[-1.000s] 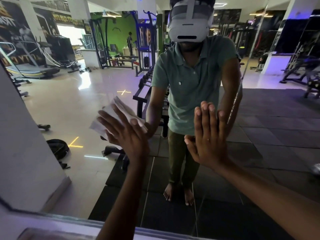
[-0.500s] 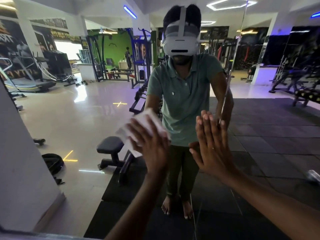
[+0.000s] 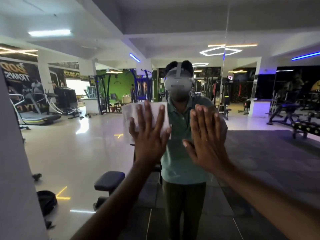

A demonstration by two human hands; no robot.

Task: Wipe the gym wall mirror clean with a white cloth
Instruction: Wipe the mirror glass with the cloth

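Glass first, because it fills nearly everything we can see: the wall mirror (image 3: 72,153) stands upright and runs wide across the view, its long axis going side to side, with a thin vertical seam off to the right where two panels seem to meet. It faces the person square on, throwing back the gym floor, a treadmill (image 3: 37,113) and a padded bench (image 3: 109,181). I'd call it rigid, smooth and slick under a palm, and breakable too, so it wants broad, even pressure rather than a jab at one spot. Next down in size, the right hand (image 3: 207,135) is laid flat against the glass just right of centre, fingers straight and close together, pointing up, gripping nothing; it looks like a brace. Beside it, near but not touching, the left hand (image 3: 149,134) is spread wide, fingers straight and well apart, pinning the white cloth (image 3: 129,112) to the mirror at about chest height of the reflection. That cloth is soft, light and limp, I'd judge, sitting as a rough rectangle, a little wider than tall, its edges showing above and left of the fingertips. No pinch is needed here: the open palm across its middle keeps it flat, though a loose corner could fold under on a fast sweep.
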